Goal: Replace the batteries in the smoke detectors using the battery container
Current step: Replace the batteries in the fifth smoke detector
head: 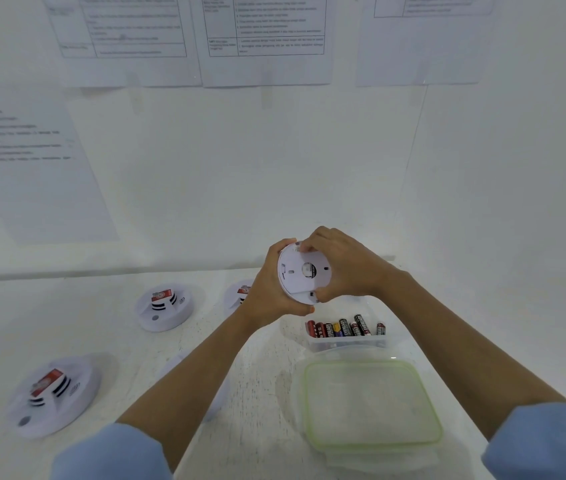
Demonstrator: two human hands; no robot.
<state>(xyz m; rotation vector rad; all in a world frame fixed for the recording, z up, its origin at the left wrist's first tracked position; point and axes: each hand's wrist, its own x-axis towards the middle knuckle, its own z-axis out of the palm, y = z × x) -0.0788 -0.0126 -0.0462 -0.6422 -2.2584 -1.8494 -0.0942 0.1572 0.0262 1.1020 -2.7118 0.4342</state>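
I hold a round white smoke detector in the air above the table, its flat back plate facing me. My left hand grips its left rim from behind. My right hand curls round the right rim, fingertips on the top edge and thumb at the bottom. Just below stands the clear battery container, open, with several black and red batteries in a row. Its green-rimmed lid lies in front of it.
Three more white smoke detectors lie on the white table: one at the back left, one at the front left, one partly hidden behind my left wrist. Printed sheets hang on the white wall behind.
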